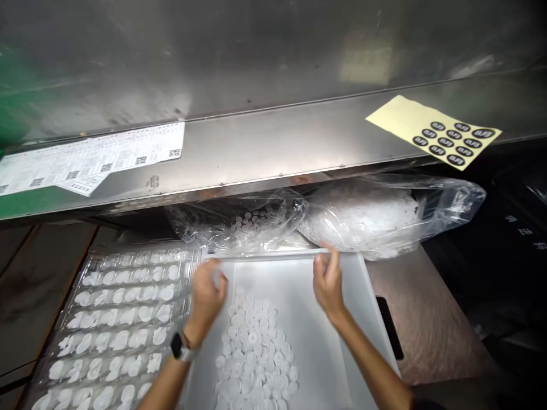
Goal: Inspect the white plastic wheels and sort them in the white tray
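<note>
At ten and one o'clock over the pale tray (pixel 299 307), its white discs (pixel 257 356) heaped toward seven, the left hand (pixel 207 297) and right hand (pixel 330 286) had fingers curled, whether gripping I couldn't tell, apparently positioning the tray, which next seemingly needed level handling.

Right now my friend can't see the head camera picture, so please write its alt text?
A person's left hand and right hand are at a pale tray of small white discs. Left of it, a clear tray holds rows of white pieces; plastic bags lie behind.
</note>
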Tool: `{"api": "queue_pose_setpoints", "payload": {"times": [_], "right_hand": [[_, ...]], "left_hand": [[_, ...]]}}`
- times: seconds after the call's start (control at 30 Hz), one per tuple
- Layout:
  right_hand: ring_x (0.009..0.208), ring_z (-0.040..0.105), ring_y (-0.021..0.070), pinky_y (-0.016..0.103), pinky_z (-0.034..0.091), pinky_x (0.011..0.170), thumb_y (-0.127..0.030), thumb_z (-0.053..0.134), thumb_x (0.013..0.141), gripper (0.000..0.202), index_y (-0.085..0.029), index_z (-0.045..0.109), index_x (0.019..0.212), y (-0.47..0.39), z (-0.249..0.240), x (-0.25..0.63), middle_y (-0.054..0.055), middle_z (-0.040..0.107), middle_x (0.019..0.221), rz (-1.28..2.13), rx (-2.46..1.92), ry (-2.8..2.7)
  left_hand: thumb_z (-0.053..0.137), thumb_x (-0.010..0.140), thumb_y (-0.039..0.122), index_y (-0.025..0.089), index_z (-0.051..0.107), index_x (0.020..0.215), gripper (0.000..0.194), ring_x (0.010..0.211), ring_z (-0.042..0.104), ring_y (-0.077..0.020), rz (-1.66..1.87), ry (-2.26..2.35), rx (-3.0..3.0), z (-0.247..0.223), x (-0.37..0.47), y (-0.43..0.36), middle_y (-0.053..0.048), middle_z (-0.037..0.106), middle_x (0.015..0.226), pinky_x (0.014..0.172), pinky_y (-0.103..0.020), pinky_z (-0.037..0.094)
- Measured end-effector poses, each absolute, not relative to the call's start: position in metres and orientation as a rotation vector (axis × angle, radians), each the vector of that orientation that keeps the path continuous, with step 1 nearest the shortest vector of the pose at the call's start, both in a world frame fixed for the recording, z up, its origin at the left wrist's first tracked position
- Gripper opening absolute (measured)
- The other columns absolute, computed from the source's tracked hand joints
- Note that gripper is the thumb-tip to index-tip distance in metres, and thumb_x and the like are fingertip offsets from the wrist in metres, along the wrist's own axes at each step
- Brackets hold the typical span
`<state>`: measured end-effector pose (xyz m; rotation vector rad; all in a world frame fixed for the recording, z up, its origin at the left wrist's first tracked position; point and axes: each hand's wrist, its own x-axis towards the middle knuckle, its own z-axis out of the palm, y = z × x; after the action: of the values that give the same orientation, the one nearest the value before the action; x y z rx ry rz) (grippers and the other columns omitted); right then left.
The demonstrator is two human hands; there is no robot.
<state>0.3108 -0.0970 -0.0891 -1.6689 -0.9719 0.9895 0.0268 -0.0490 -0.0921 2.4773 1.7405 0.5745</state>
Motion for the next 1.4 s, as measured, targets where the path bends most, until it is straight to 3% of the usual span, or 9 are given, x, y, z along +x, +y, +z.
{"api": "queue_pose_setpoints", "payload": {"times": [0.13,0.3,0.53,0.73,0.9,1.2,1.4], "right_hand": [[0.073,0.06,0.0141,0.032,0.054,0.068,-0.04,0.058,0.096,0.033,-0.015,0.056,0.118,-0.193,-0.155,0.264,0.003,0.061,0.093,1.282,-1.863,-1.22],[0.077,0.062,0.0155,0.035,0.055,0.072,-0.037,0.055,0.098,0.033,-0.015,0.053,0.123,-0.217,-0.191,0.204,0.004,0.062,0.097,1.444,-1.905,-1.384],[0.081,0.063,0.0163,0.035,0.056,0.074,-0.035,0.056,0.098,0.032,-0.016,0.054,0.123,-0.228,-0.186,0.166,0.005,0.062,0.1,1.485,-1.852,-1.511],[0.075,0.062,0.0147,0.033,0.056,0.07,-0.036,0.052,0.1,0.03,-0.015,0.055,0.121,-0.254,-0.174,0.218,0.003,0.062,0.094,1.435,-2.09,-1.527],[0.073,0.062,0.0141,0.032,0.056,0.068,-0.036,0.054,0.099,0.028,-0.014,0.057,0.116,-0.28,-0.176,0.241,0.003,0.062,0.092,1.486,-2.267,-1.602],[0.085,0.063,0.0172,0.037,0.056,0.076,-0.033,0.056,0.098,0.031,-0.016,0.054,0.123,-0.282,-0.179,0.184,0.005,0.062,0.103,1.611,-1.965,-1.785],[0.081,0.063,0.016,0.035,0.056,0.075,-0.034,0.055,0.098,0.028,-0.015,0.056,0.119,-0.284,-0.179,0.203,0.004,0.062,0.098,1.591,-1.84,-1.681]], "left_hand": [[0.058,0.089,0.034,0.021,0.056,0.123,0.036,0.117,0.054,-0.0259,0.265,1.245,2.642,-0.153,0.06,-0.114,-0.009,0.055,0.13,0.099,-0.052,0.046],[0.058,0.09,0.035,0.02,0.057,0.12,0.034,0.117,0.054,-0.0255,0.02,0.986,2.655,-0.179,0.061,-0.118,-0.009,0.056,0.13,0.1,-0.053,0.045],[0.059,0.09,0.033,0.018,0.059,0.114,0.029,0.103,0.06,-0.0216,-0.129,1.002,2.661,-0.168,0.029,-0.148,-0.007,0.061,0.116,0.09,-0.046,0.052],[0.058,0.09,0.034,0.019,0.057,0.119,0.033,0.11,0.057,-0.0235,-0.087,1.058,2.666,-0.156,0.032,-0.131,-0.009,0.058,0.124,0.093,-0.047,0.05],[0.057,0.09,0.035,0.021,0.054,0.125,0.038,0.121,0.051,-0.0272,0.026,1.193,2.633,-0.179,0.04,-0.089,-0.011,0.05,0.136,0.101,-0.053,0.044],[0.057,0.09,0.034,0.018,0.059,0.114,0.029,0.104,0.06,-0.0214,-0.023,0.874,2.59,-0.186,0.024,-0.125,-0.008,0.061,0.118,0.089,-0.044,0.052],[0.057,0.09,0.033,0.019,0.058,0.117,0.03,0.11,0.057,-0.0231,0.004,0.83,2.596,-0.168,0.025,-0.119,-0.009,0.058,0.123,0.093,-0.047,0.051]]}}
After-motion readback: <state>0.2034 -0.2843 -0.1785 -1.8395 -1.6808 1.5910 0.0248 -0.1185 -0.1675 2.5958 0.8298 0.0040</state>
